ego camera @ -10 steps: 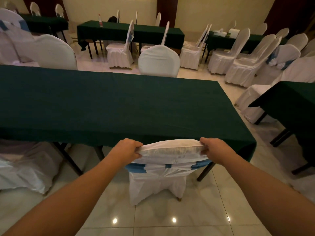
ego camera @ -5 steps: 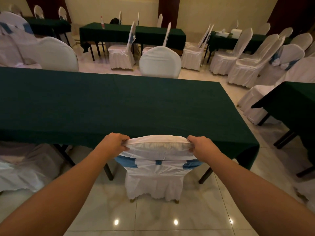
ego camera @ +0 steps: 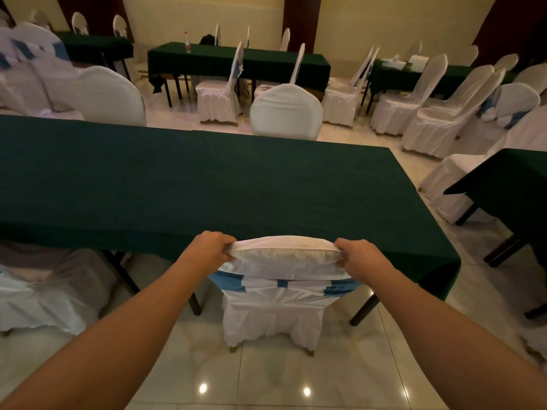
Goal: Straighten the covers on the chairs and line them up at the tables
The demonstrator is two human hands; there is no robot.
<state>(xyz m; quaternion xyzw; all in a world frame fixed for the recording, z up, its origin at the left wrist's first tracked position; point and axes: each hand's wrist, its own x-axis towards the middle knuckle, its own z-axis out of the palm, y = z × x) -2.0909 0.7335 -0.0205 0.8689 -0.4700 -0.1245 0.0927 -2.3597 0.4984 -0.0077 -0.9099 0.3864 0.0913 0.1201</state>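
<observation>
From your head camera, your left hand (ego camera: pixel 210 249) has its fingers curled tight over the top left corner of the chair cover (ego camera: pixel 281 291), pinching a fold of white cloth between thumb and fingers. Your right hand (ego camera: pixel 358 258) does the same at the top right corner, fingers wrapped down over the edge so the fingertips are hidden behind the fabric. Both fists are closed on the cover, with the top hem stretched between them.

The chair (ego camera: pixel 272 327) you hold stands on the tiled floor (ego camera: pixel 266 380) directly in front of you, its back against the near edge of the green table (ego camera: pixel 207 184), near the table's right end. A blue sash (ego camera: pixel 282 284) wraps across the chair back just below your hands.

No container shows on your table. On the far right table (ego camera: pixel 387 75) sit two pale objects, too small to identify. A bottle (ego camera: pixel 187 42) stands on the far middle table (ego camera: pixel 260 62).

Counting: five green-covered tables show, yours, three along the far wall and one at the right edge (ego camera: pixel 515 184). One more covered chair (ego camera: pixel 44 288) sits to your left at the same table, and two rounded chair backs (ego camera: pixel 285 112) rise beyond its far edge. The chairs farther off overlap too much for a firm count.
</observation>
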